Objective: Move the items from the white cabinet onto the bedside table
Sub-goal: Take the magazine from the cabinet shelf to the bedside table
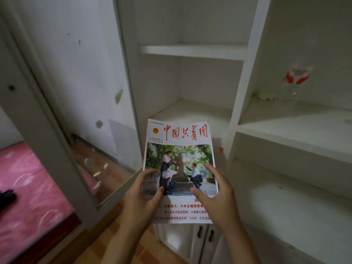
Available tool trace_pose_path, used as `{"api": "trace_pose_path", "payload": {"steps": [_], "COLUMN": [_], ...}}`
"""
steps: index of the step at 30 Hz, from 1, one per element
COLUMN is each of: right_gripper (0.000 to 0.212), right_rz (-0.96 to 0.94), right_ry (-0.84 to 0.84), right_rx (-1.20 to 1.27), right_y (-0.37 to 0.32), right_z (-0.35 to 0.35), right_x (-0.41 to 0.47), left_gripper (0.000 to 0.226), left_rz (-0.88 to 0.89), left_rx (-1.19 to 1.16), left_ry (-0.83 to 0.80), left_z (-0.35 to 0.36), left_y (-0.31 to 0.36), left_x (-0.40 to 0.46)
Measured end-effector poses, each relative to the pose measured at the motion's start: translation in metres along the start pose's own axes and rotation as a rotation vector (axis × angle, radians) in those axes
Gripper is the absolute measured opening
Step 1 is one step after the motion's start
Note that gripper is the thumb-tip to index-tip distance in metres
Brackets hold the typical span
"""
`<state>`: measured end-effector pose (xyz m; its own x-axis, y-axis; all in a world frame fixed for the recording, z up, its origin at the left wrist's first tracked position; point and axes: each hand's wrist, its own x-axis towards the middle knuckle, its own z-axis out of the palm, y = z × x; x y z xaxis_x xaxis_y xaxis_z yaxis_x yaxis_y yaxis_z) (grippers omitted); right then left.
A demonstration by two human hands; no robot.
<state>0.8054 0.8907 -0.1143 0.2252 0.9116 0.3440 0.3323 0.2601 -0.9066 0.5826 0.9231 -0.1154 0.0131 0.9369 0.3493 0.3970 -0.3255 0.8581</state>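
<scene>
A magazine (181, 168) with red Chinese title lettering and a cover photo of people by a tree is held in front of the white cabinet (192, 52), over the edge of its lower left shelf. My left hand (141, 199) grips the magazine's lower left corner, thumb on the cover. My right hand (215, 195) holds the lower right corner, thumb and forefinger curved over the cover. A clear bottle (295, 82) with a red and white label stands at the back of the right shelf.
The cabinet's glass door (57, 134) stands open at the left. A bed with a pink patterned cover (28, 187) lies beyond it. Below the magazine are two small cabinet doors with dark handles (204, 233). The floor is wooden (118, 235).
</scene>
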Motion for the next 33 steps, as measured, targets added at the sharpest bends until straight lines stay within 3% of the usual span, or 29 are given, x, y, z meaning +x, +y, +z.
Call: {"api": "trace_pose_path", "payload": {"steps": [12,20,33], "right_gripper": [0.064,0.066,0.065], "right_rz": [0.129,0.038,-0.137], "right_ry": [-0.287,-0.451,-0.718], "right_rx": [0.058,0.062,0.114], "right_y": [0.005,-0.046,-0.185], "right_z": [0.078,0.156,0.285], "right_x": [-0.074,-0.146,-0.339], "left_gripper": [0.041,0.036,0.039], "left_rz": [-0.236,-0.300,-0.323], "left_rx": [0.112,0.175,0.222], "left_ry": [0.178,0.348,0.641], "left_z": [-0.073,-0.174,-0.377], "left_y": [-0.034,-0.048,-0.031], "left_x": [-0.115,-0.204,-0.411]}}
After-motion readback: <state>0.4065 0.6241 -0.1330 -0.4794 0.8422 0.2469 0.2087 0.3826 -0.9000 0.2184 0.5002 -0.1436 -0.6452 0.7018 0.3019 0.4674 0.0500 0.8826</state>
